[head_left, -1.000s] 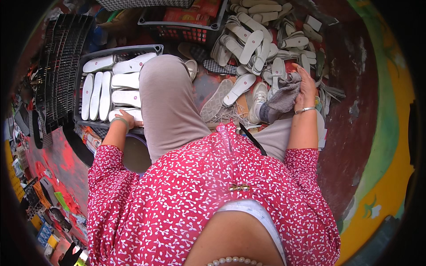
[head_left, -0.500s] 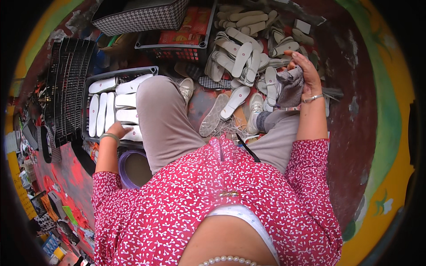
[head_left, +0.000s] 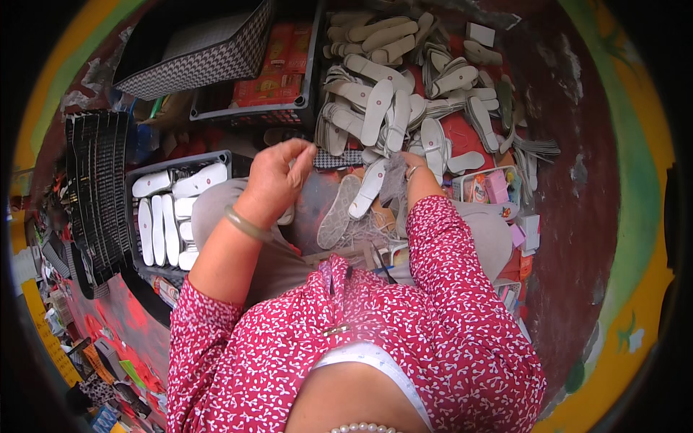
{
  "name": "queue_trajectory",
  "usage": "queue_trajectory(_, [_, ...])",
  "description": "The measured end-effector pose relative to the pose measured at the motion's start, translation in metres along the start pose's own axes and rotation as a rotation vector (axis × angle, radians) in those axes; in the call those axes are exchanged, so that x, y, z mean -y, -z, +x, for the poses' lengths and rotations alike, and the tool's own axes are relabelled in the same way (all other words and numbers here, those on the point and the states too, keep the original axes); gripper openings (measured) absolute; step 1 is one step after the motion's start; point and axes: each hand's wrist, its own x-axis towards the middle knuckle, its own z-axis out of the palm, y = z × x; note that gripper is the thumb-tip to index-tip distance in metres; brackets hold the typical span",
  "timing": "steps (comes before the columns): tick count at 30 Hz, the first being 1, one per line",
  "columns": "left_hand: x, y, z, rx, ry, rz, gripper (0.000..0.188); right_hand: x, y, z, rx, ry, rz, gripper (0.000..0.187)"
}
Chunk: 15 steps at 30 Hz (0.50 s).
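Note:
My left hand (head_left: 278,180) is raised over my left knee, its fingers curled in with nothing showing in them. My right hand (head_left: 417,164) is reaching forward and grips a grey cloth (head_left: 393,180), its fingertips partly hidden. The cloth hangs against a white insole (head_left: 369,189) with a small red mark, and covers part of its edge. Beside that insole lies a clear, patterned shoe sole (head_left: 338,213). A large heap of white insoles (head_left: 377,112) lies just beyond my hands. More white insoles (head_left: 170,231) fill a dark crate (head_left: 224,160) at my left.
A dark crate (head_left: 253,115) with red boxes stands at the far left, under a houndstooth-patterned bin (head_left: 209,65). A stack of black strips (head_left: 97,195) stands left of the insole crate. Small items fill a white basket (head_left: 494,191) by my right knee.
My left hand has left the insole crate and come up toward the middle. My right hand has brought the grey cloth inward and down to the insole before me.

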Motion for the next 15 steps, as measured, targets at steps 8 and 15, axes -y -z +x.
queue_trajectory(8, [-0.003, -0.001, -0.012, -0.008, -0.069, 0.15, 0.018, 0.027, -0.043, -0.056, 0.024, -0.086, 0.361, 0.03])
queue_trajectory(15, [0.0, -0.002, 0.009, 0.065, -0.05, 0.176, 0.025, 0.066, -0.047, -0.11, 0.237, 0.094, 0.532, 0.024])
